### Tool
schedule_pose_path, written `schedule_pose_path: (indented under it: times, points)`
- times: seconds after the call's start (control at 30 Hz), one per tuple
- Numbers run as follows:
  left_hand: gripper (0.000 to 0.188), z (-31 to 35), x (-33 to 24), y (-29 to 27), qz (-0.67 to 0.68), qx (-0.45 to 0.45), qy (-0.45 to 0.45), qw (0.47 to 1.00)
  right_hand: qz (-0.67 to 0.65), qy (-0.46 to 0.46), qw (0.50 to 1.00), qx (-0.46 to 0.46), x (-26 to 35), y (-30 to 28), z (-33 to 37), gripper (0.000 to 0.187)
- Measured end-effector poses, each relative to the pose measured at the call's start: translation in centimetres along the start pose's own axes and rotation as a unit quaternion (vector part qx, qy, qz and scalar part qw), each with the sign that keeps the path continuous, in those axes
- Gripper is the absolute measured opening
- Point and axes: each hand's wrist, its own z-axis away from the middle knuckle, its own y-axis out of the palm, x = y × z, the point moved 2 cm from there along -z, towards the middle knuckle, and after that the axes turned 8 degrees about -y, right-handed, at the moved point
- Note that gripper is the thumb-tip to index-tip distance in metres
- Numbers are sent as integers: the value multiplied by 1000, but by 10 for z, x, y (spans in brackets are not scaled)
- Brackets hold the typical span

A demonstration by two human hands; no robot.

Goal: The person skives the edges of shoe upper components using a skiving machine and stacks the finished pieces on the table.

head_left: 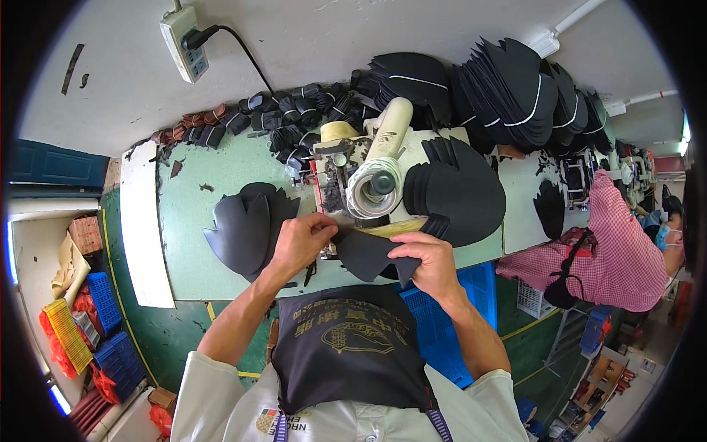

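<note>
A black piece of leather-like sheet [366,254] with a notched edge lies at the front of a cream-coloured bench machine [396,121]. My left hand [303,239] is closed, its fingertips pinching the left end of that piece beside the machine's working part. On the other side my right hand [429,264] grips the piece's right end between thumb and fingers. A coil of white cord [372,193] hangs on the machine. To the left lies a fanned stack of cut black pieces [247,228]; a larger stack of similar pieces [464,195] spreads out to the right.
Small tied black bundles [287,118] and tall tied stacks [508,92] line the wall. Scraps lie on the pale green table [188,258]. A blue crate [479,295] sits below its front edge. Another person in a checked garment [611,250] is at the right.
</note>
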Motion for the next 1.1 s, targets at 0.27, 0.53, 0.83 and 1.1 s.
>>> schedule_pose_path:
  times: [0.27, 0.53, 0.83, 1.1]
  points:
    - [18, -16, -33, -1, -188, -126, 28, 974, 108, 14, 994, 16, 7, 3, -25, 30]
    - [17, 1, 6, 17, 54, -164, 50, 984, 81, 62, 988, -116, 56, -77, -13, 23]
    - [77, -23, 147, -139, -340, -224, 4, 913, 291, 27, 940, -178, 14, -70, 23, 48]
    - [45, 2, 104, -141, -404, -138, 90, 900, -18, 7, 998, -52, 18, 62, 34, 33]
